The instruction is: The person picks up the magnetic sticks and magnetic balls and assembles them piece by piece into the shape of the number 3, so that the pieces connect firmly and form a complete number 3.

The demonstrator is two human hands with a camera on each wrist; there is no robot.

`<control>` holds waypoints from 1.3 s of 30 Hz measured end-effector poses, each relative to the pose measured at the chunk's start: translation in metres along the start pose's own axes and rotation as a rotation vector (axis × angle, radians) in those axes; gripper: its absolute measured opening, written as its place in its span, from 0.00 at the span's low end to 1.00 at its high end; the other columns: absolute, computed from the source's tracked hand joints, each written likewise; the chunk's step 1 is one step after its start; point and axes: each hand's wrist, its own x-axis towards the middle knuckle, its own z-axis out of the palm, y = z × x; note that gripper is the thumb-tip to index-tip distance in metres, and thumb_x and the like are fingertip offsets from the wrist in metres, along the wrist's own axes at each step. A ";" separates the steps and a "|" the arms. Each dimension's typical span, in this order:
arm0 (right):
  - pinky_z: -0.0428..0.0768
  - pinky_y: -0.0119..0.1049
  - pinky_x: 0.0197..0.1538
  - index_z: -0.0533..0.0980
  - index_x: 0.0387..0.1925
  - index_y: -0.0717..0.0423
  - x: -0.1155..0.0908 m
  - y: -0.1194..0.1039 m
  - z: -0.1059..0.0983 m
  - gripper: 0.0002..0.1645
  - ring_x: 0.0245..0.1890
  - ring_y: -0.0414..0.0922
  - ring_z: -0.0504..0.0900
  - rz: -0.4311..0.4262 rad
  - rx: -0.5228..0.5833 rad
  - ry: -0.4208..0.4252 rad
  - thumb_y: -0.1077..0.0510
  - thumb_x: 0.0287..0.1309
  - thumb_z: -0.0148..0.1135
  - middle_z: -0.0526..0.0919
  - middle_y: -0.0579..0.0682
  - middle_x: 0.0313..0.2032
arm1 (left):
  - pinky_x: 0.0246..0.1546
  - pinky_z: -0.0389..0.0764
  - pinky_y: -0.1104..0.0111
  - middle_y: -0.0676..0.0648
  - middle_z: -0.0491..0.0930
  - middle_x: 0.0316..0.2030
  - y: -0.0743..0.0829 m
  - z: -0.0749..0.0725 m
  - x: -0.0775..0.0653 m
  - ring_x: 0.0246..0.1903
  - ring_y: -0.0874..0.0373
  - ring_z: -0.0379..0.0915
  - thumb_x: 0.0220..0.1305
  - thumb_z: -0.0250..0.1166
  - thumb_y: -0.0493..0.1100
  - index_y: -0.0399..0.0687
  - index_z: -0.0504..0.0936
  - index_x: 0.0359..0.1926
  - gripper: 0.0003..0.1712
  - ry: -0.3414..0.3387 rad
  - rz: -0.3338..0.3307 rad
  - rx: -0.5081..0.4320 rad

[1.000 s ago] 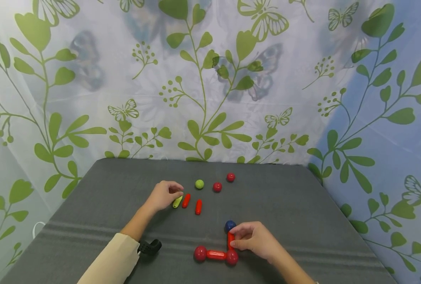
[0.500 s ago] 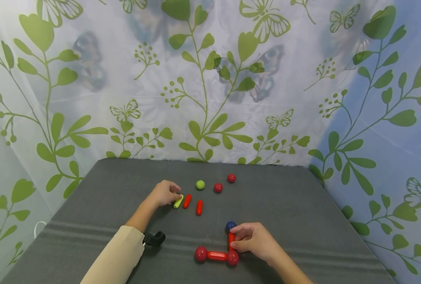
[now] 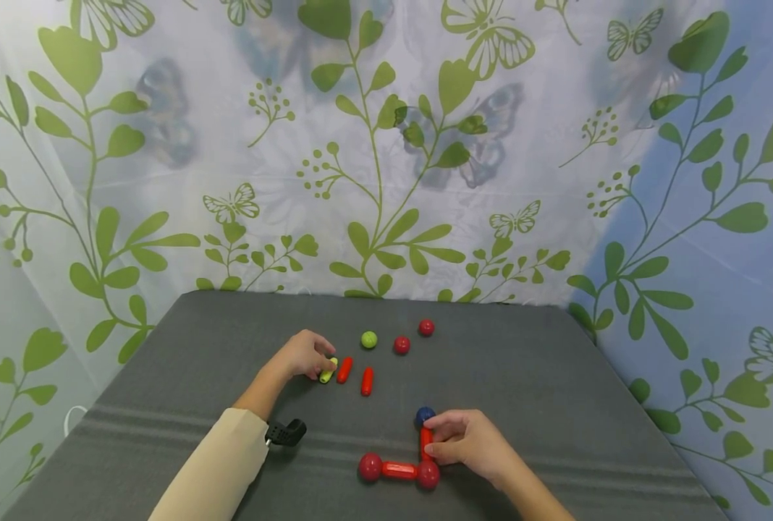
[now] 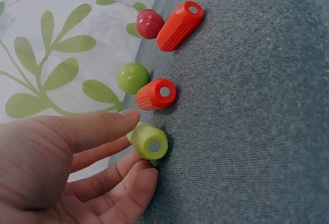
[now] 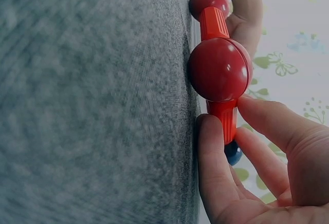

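My left hand [image 3: 307, 354] pinches a yellow-green magnetic rod [image 4: 153, 144] by its far part, thumb on one side and fingers on the other. A pale metal disc shows at the rod's near end. Beside it lie a red rod [image 3: 344, 370] and, further right, another red rod [image 3: 368, 381]. With thumb and fingers, my right hand [image 3: 470, 443] holds the upright red rod [image 5: 224, 116] of an L-shaped piece. That rod joins a blue ball [image 3: 424, 415] to a red corner ball [image 3: 428, 475]. From the corner, a red rod [image 3: 399, 470] runs left to another red ball [image 3: 370, 467].
Beyond the rods sit a green ball [image 3: 369, 339] and two red balls, one nearer [image 3: 402, 345] and one farther [image 3: 426, 328]. The dark grey table [image 3: 504, 362] ends at a leaf-patterned curtain [image 3: 386, 145]. A black strap [image 3: 286, 433] projects from my left wrist.
My left fingers have come down and closed on the yellow-green rod. The right hand stays on the L-shaped piece; the whole head view has shifted slightly.
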 end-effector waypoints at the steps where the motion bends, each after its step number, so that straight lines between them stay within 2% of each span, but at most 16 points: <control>1: 0.88 0.43 0.42 0.81 0.55 0.66 0.000 0.000 0.000 0.27 0.34 0.44 0.86 0.002 -0.001 0.000 0.65 0.53 0.77 0.86 0.52 0.36 | 0.31 0.86 0.65 0.45 0.83 0.37 0.001 0.000 0.000 0.24 0.56 0.79 0.58 0.76 0.37 0.41 0.87 0.51 0.19 -0.005 -0.007 -0.004; 11: 0.88 0.42 0.41 0.81 0.55 0.66 0.001 0.002 0.000 0.26 0.34 0.43 0.86 -0.018 0.012 -0.001 0.66 0.53 0.77 0.85 0.52 0.35 | 0.30 0.86 0.64 0.45 0.84 0.38 0.002 0.001 -0.001 0.23 0.57 0.76 0.58 0.74 0.34 0.42 0.88 0.49 0.17 -0.037 -0.024 -0.033; 18: 0.89 0.43 0.41 0.81 0.54 0.66 0.001 0.002 0.000 0.26 0.34 0.43 0.86 -0.011 0.006 0.002 0.66 0.53 0.77 0.85 0.52 0.35 | 0.32 0.87 0.62 0.44 0.84 0.35 0.000 -0.001 -0.003 0.23 0.56 0.78 0.60 0.72 0.33 0.42 0.88 0.49 0.15 -0.059 0.029 -0.011; 27: 0.88 0.42 0.41 0.81 0.55 0.67 0.002 0.003 -0.002 0.27 0.34 0.44 0.87 -0.038 0.030 -0.024 0.64 0.53 0.77 0.86 0.53 0.35 | 0.31 0.85 0.62 0.45 0.83 0.32 -0.002 -0.002 -0.009 0.24 0.55 0.79 0.62 0.69 0.32 0.41 0.87 0.49 0.14 -0.045 0.108 -0.044; 33: 0.88 0.42 0.41 0.80 0.55 0.68 0.002 0.005 -0.003 0.26 0.34 0.45 0.87 -0.052 0.045 -0.032 0.66 0.54 0.75 0.86 0.53 0.35 | 0.33 0.86 0.62 0.45 0.81 0.32 -0.011 -0.002 -0.010 0.27 0.55 0.78 0.64 0.66 0.32 0.40 0.85 0.53 0.16 -0.039 0.157 -0.122; 39: 0.88 0.42 0.41 0.80 0.55 0.68 0.002 0.005 -0.002 0.26 0.34 0.44 0.87 -0.047 0.048 -0.034 0.66 0.54 0.75 0.86 0.52 0.35 | 0.39 0.88 0.60 0.42 0.82 0.39 -0.014 0.001 -0.011 0.33 0.54 0.81 0.66 0.65 0.33 0.38 0.82 0.57 0.19 -0.070 0.185 -0.264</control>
